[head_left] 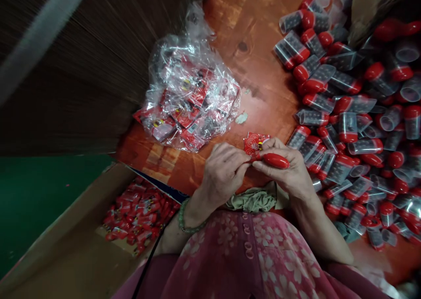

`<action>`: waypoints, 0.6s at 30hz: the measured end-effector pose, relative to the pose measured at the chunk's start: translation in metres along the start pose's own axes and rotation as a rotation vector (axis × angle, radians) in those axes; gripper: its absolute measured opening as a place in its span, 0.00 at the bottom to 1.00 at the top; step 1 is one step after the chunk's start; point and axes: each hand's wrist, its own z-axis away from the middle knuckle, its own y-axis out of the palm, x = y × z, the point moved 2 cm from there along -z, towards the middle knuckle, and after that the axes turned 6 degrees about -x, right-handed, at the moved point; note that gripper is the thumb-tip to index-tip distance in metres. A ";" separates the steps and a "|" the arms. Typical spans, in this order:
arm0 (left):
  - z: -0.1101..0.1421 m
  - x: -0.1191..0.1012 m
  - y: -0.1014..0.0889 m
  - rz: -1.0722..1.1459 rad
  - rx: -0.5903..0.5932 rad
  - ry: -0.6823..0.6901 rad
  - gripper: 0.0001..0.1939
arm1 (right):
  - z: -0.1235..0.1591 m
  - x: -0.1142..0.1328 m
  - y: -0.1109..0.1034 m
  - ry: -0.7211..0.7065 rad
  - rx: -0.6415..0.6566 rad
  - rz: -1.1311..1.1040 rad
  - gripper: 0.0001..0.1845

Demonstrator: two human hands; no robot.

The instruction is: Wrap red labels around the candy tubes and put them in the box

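Note:
Close together in front of my body, both hands work on one glossy red rounded piece (276,160) with a narrow neck. My right hand (292,169) grips its wide end between thumb and fingers. At the neck, my left hand (223,169) pinches with thumb and forefinger; the exact contact is partly hidden. Behind the piece, a red printed packet or card (252,144) shows beside the right fingers, and I cannot tell whether it is held or lying on the table. To the right lie many clear tubes with red rounded ends (348,126).
A clear plastic bag (194,93) of red printed cards sits on the wood-patterned table (253,49). Below its left edge, a cardboard box (66,246) holds a heap of red packed pieces (141,211). A greenish cloth (255,200) lies at the table's front edge.

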 end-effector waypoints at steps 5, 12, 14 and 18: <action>0.003 0.001 0.002 -0.046 0.015 0.009 0.06 | 0.006 -0.003 0.007 0.041 -0.105 -0.017 0.04; 0.003 0.007 0.004 -0.046 0.066 0.000 0.07 | 0.018 0.020 -0.005 -0.014 -0.212 0.128 0.05; 0.003 0.014 0.001 0.052 0.042 -0.088 0.06 | 0.020 0.025 -0.013 -0.056 -0.254 0.162 0.05; 0.003 0.026 -0.003 0.308 0.010 -0.300 0.08 | 0.017 0.028 -0.027 -0.119 -0.274 0.179 0.07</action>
